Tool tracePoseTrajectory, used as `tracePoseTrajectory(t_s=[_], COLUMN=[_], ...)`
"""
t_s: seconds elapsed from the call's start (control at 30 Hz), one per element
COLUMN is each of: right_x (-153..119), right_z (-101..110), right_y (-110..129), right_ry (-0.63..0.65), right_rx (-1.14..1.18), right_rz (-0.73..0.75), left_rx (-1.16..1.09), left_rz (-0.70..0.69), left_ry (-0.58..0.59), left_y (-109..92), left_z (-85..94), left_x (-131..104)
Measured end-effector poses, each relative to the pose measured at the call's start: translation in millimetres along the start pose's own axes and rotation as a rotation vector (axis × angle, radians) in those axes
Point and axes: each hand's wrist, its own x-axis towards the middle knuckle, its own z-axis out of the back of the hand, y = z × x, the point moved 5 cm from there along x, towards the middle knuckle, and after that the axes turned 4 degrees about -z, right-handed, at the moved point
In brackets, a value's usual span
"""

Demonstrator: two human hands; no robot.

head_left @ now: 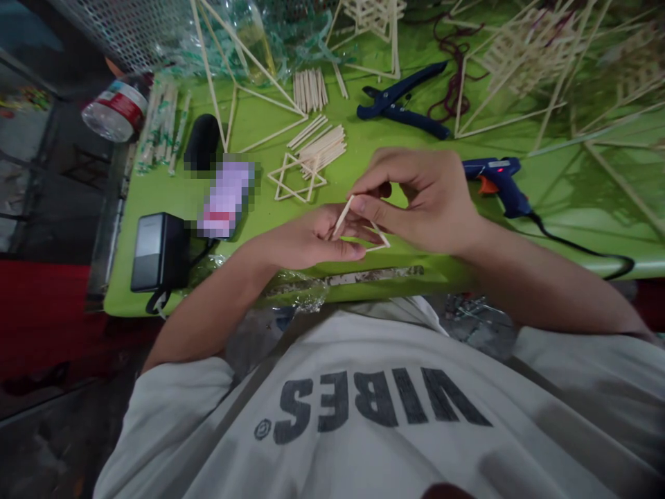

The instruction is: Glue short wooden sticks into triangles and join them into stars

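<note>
A small triangle of thin wooden sticks (pixel 385 242) is held between my two hands, close to the table's front edge. My left hand (pixel 332 239) grips its lower left side between thumb and fingers. The thumb and index finger of my right hand (pixel 415 201) pinch its top corner. Part of the triangle is hidden by the fingers. Just behind my left hand, a six-pointed stick star (pixel 297 178) lies flat. Loose short sticks (pixel 325 147) are piled behind the star. To the right of my right hand lies a blue glue gun (pixel 501 181) with a red light showing.
Blue cutters (pixel 402 102) lie at the back of the green table (pixel 156 173). Larger stick frames (pixel 519 125) fill the back right. At left are a phone (pixel 226 197), a black power bank (pixel 160 251), a dark cylinder (pixel 202 142) and a bottle (pixel 115 109). A flat strip (pixel 374 276) lies in front.
</note>
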Motion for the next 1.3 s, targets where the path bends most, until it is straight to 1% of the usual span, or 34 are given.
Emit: tracePoseTrajectory(t_s=[0.1, 0.23, 0.37, 0.5, 0.57, 0.67, 0.7, 0.83, 0.97, 1.07, 1.23, 1.3], right_x=[-1.0, -0.8, -1.4, -4.7, -6.5, -8.9, -9.3, -9.3, -9.4, -9.6, -9.3, -8.5], right_z=[1.4, 3.9, 4.6, 0.5, -2.0, -3.2, -3.1, -1.0, 2.0, 3.3, 2.3, 1.0], right_y=[3.1, 7.2, 13.5, 18.3, 18.9, 20.4, 20.0, 17.0, 19.9, 18.6, 10.0, 7.6], right_ry=[-0.01, 0.012, 0.039, 0.041, 0.036, 0.006, -0.002, -0.034, -0.054, -0.054, -0.055, -0.056], right_rx=[0.029, 0.063, 0.035, -0.03, -0.047, -0.044, -0.053, -0.074, -0.026, -0.02, -0.066, -0.06], right_rz=[0.043, 0.081, 0.1, 0.094, 0.091, 0.134, 0.126, 0.017, 0.015, -0.006, -0.091, -0.102], left_rx=[-0.084, -0.029, 0.097, 0.223, 0.283, 0.375, 0.399, 0.422, 0.427, 0.517, 0.656, 0.686], left_rz=[0.003, -0.041, -0.089, -0.086, -0.073, -0.061, -0.069, -0.102, -0.127, -0.132, -0.158, -0.16], left_ry=[-0.085, -0.15, -0.143, -0.108, -0.115, -0.143, -0.152, -0.189, -0.289, -0.367, -0.409, -0.436], left_y=[5.0, 0.1, -6.9, -9.0, -9.9, -11.8, -12.9, -16.0, -20.2, -22.9, -23.2, -21.9], left_z=[-1.2, -3.6, -2.7, -2.5, -2.7, -1.8, -1.4, -0.6, -2.2, -3.0, -1.8, 0.1], left_x=[1.3, 2.4, 4.0, 3.1, 1.8, -0.1, -0.7, -3.1, -2.8, -0.9, 1.6, 1.3])
